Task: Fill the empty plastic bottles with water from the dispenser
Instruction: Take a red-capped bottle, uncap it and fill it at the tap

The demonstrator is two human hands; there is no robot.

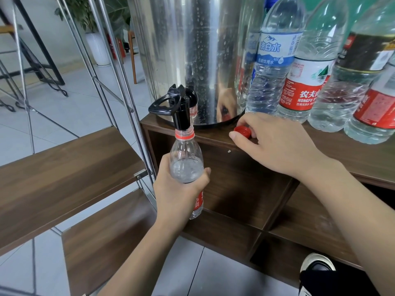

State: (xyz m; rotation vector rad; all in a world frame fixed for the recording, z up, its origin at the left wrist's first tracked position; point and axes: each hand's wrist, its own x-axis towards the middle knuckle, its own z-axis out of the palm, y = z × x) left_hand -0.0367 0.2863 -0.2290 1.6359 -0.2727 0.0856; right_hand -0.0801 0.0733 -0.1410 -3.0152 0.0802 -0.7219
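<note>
My left hand (178, 190) grips a small clear plastic bottle (186, 161) with a red neck ring and red label. Its open mouth sits right under the black tap (180, 107) of a steel water dispenser (192, 50). Water stands high inside the bottle, near its shoulder. My right hand (275, 144) rests on the wooden cabinet top (352, 150), and its thumb and fingers pinch the red cap (242, 131) lying there.
Several large clear bottles stand to the right of the dispenser, among them one with a blue label (275, 58) and one with a red label (303, 86). Wooden shelves on a metal frame (64, 167) lie to the left. A shoe (318, 265) shows at bottom right.
</note>
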